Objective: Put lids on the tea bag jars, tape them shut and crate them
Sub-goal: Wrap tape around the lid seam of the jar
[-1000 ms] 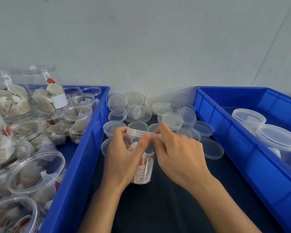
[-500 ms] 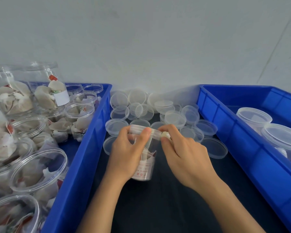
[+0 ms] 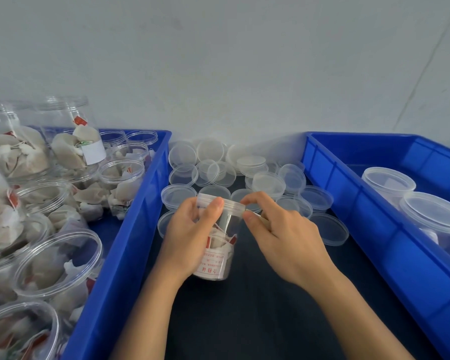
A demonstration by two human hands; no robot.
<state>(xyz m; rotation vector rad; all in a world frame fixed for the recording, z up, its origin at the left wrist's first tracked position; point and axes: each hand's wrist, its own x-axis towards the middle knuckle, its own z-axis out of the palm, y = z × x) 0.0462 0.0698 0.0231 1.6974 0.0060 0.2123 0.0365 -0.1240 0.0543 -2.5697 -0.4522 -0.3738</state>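
Clear lidded jar (image 3: 220,245) on dark table (image 3: 257,320), left hand (image 3: 190,240) gripping its side, right hand (image 3: 286,242) pinching tape (image 3: 252,213) at the lid's 3 o'clock edge, loose lids (image 3: 268,181) at 12, blue crates (image 3: 130,245) at 9 and 3.

**Materials and finishes on the packing bench**

Clear, glossy plastic is seen in the jar (image 3: 213,245), whose lid (image 3: 220,202) is of a slightly cloudier plastic. A printed paper label (image 3: 213,266) is borne on the jar's wall. The tea bags (image 3: 63,152) are made of a matt, fibrous, paper-like mesh. Smooth translucent plastic is shown by the loose lids (image 3: 268,181). Both crates, left (image 3: 120,255) and right (image 3: 374,229), are of glossy blue plastic. The table (image 3: 257,320) is covered in something dark and matt.
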